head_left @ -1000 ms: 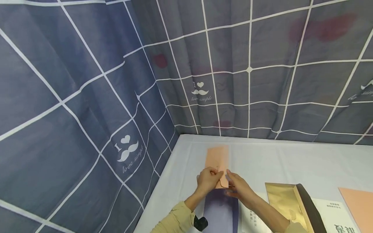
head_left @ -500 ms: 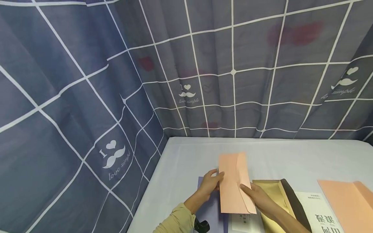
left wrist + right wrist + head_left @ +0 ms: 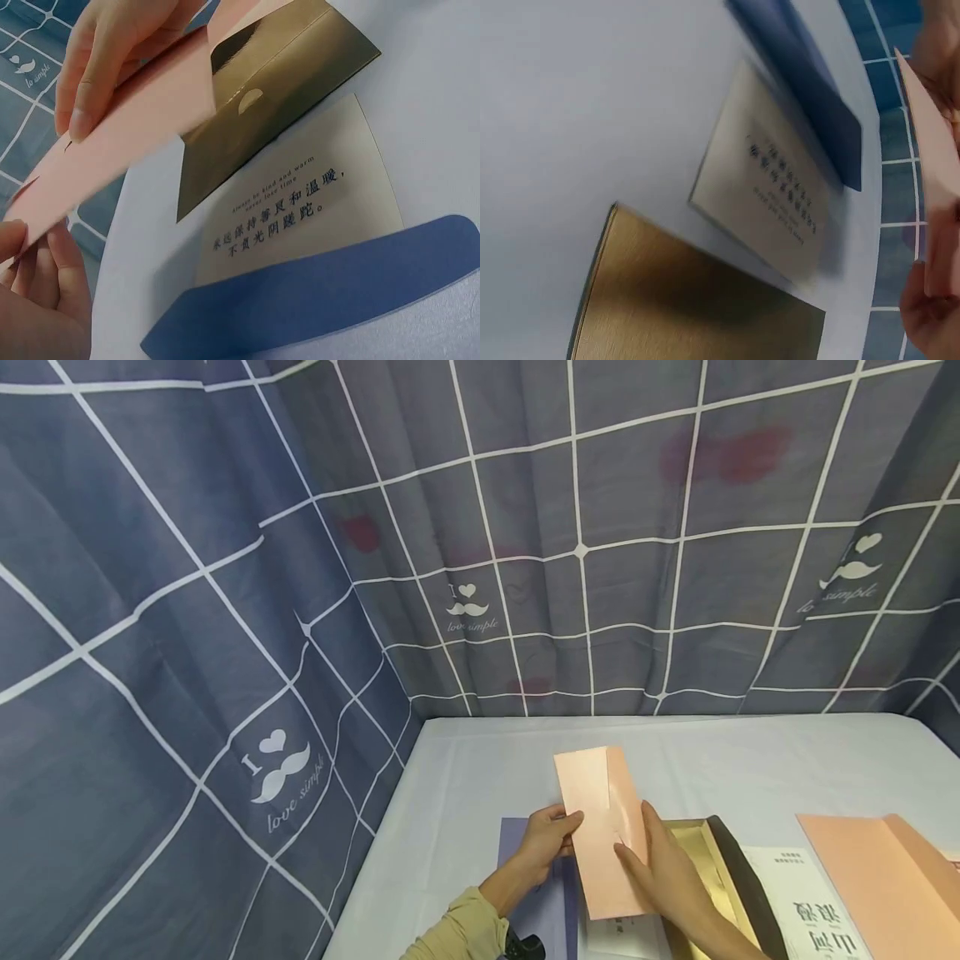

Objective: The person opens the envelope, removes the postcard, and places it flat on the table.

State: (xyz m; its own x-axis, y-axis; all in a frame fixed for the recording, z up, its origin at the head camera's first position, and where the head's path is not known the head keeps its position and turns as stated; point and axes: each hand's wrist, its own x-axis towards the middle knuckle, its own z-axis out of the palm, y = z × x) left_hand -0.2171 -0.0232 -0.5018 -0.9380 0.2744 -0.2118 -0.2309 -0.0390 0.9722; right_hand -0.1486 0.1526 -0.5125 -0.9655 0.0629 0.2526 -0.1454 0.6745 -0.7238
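A peach envelope [image 3: 600, 827] is held up, tilted, over the table in the head view, its flap side facing me. My left hand [image 3: 542, 843] grips its left edge, thumb on the front. My right hand [image 3: 671, 872] holds the lower right side, thumb on the front near the flap's point and another finger along the edge. In the left wrist view the right hand [image 3: 112, 52] pinches the envelope [image 3: 142, 120] from above, while the left hand [image 3: 45, 300] holds its other end from below. Fingers behind the paper are partly hidden.
On the white table [image 3: 457, 760] lie a purple-blue envelope [image 3: 525, 893], a printed cream card [image 3: 300, 202], a gold-lined envelope [image 3: 701, 860] with a dark flap, another printed card [image 3: 806, 902] and a second peach envelope [image 3: 877, 877]. Grid-patterned curtains [image 3: 525, 568] stand behind and left.
The peach envelope has come nearer and rightward in the head view, tilting anticlockwise. Both hands moved from its near end to its two sides. The head view has shifted right.
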